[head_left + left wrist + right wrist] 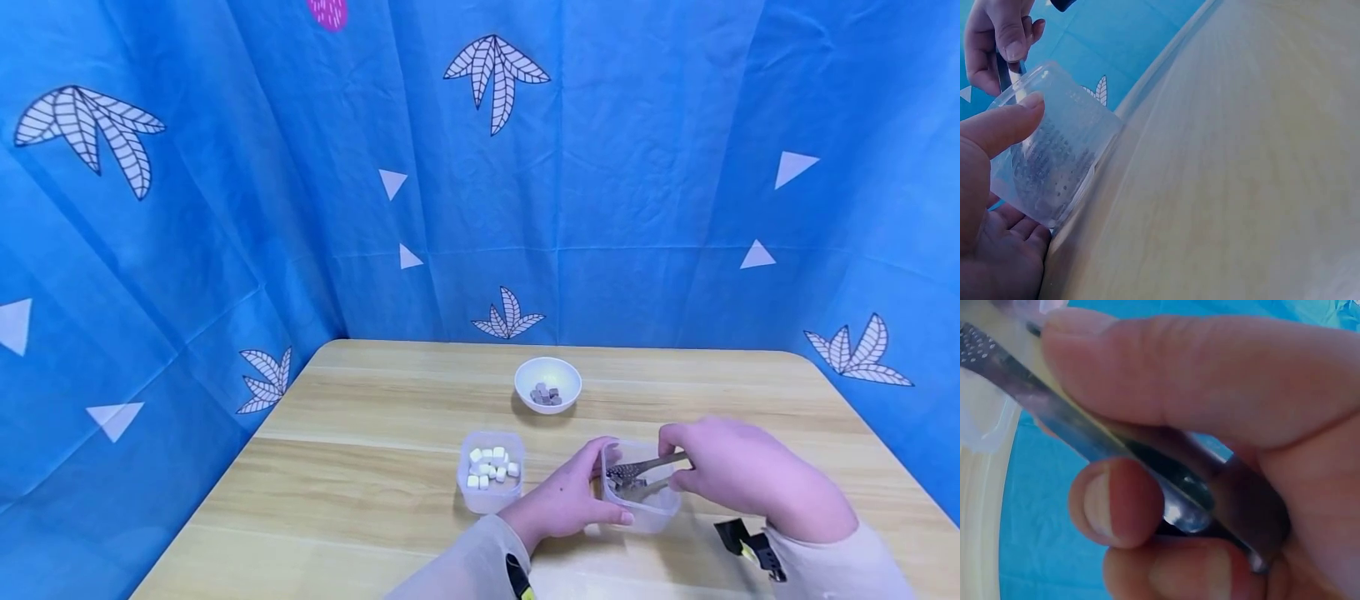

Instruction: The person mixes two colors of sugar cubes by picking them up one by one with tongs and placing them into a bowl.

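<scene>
My left hand (564, 498) grips a clear plastic container (654, 518) on the table, thumb on the near wall and fingers on the left side. Above the container's right edge, my right hand (738, 467) holds metal tongs (667, 460). The tongs' perforated end reaches down inside the container, and its holes show through the wall in the left wrist view. What lies between the tips cannot be made out. In the right wrist view, the thumb and curled fingers (1116, 503) pinch the metal arms of the tongs (1054, 412).
Left of my left hand stands another clear container (491, 505) with several white cubes (492, 468). Farther back, a white bowl (548, 367) holds several greyish-brown cubes (545, 395). A blue patterned curtain (637, 167) hangs behind the wooden table (337, 483).
</scene>
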Demonstrator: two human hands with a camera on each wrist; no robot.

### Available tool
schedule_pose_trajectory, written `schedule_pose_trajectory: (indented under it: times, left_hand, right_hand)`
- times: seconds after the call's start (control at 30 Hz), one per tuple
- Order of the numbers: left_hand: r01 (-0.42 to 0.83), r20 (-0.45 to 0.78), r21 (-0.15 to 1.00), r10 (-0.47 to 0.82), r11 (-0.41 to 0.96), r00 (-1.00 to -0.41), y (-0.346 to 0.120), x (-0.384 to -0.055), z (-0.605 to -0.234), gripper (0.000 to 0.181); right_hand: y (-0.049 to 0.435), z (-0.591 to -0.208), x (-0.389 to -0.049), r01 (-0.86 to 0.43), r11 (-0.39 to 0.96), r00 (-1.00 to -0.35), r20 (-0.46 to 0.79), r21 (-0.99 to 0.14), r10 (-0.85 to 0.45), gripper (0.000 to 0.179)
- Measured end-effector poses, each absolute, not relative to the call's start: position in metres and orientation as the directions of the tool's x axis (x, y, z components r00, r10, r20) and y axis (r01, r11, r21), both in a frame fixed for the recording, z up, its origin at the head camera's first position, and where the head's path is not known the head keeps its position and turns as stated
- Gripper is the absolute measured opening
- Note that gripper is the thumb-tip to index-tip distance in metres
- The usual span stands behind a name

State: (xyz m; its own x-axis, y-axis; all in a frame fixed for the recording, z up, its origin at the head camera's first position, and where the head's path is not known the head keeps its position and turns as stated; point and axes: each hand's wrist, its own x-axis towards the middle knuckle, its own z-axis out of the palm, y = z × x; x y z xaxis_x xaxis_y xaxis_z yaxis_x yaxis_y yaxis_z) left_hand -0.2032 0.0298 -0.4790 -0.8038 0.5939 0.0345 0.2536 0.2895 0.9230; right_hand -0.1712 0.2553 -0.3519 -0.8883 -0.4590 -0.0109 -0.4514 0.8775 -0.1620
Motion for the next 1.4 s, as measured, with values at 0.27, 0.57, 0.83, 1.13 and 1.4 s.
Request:
schedule_pose_trajectory:
  times: [0.27, 0.57, 0.83, 1.13, 1.4]
  left_hand:
    - [0.242, 0.026, 0.929, 0.6, 0.281, -0.799, 0.03, -0.205, -0.477, 0.089]
    - [0.234, 0.02, 0.931, 0.599, 0.281, -0.8, 0.031, -0.207, -0.478, 0.088]
    - [0.242, 0.027, 0.928, 0.599, 0.282, -0.801, 0.031, -0.207, -0.479, 0.09]
    - [0.254, 0.038, 0.925, 0.596, 0.283, -0.802, 0.03, -0.204, -0.478, 0.09]
    - [0.266, 0.046, 0.921, 0.601, 0.283, -0.798, 0.03, -0.203, -0.478, 0.091]
  right_hand:
    - [0.263, -0.349, -0.174, -0.483, 0.864, -0.874, 0.02, -0.143, -0.485, 0.018]
    - [0.273, -0.345, -0.177, -0.426, 0.885, -0.897, -0.036, -0.188, -0.44, 0.022]
    - [0.275, -0.345, -0.176, -0.43, 0.887, -0.898, -0.022, -0.171, -0.439, 0.02]
    - [0.27, -0.347, -0.175, -0.485, 0.862, -0.873, 0.029, -0.149, -0.487, 0.017]
    - [0.28, -0.34, -0.173, -0.506, 0.84, -0.859, 0.029, -0.197, -0.511, 0.012]
